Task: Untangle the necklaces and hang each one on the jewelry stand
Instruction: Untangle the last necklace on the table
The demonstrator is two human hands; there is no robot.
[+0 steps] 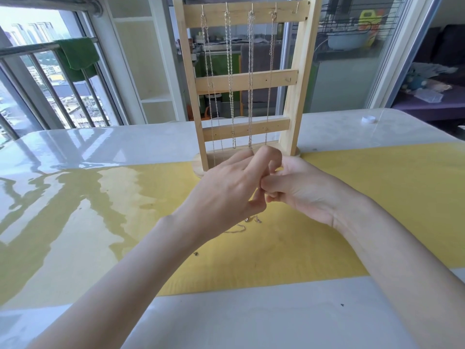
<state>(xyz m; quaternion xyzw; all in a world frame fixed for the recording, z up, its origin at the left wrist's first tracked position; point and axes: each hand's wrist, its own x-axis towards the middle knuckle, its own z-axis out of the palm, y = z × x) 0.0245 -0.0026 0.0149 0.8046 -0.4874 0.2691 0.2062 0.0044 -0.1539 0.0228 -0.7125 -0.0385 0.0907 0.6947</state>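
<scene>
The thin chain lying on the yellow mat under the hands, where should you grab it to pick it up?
Pinch the loose chain from straight above with thumb and fingertip, on the curved bit showing just below the left hand. It lies flat and thin on the yellow mat, so probably only a fingertip pinch gets under it. Its upper end is hidden between both hands.

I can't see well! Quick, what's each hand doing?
Left hand: fingers curled, pinching the thin silver chain necklace.
Right hand: fingers curled, pinching the same chain.
</scene>
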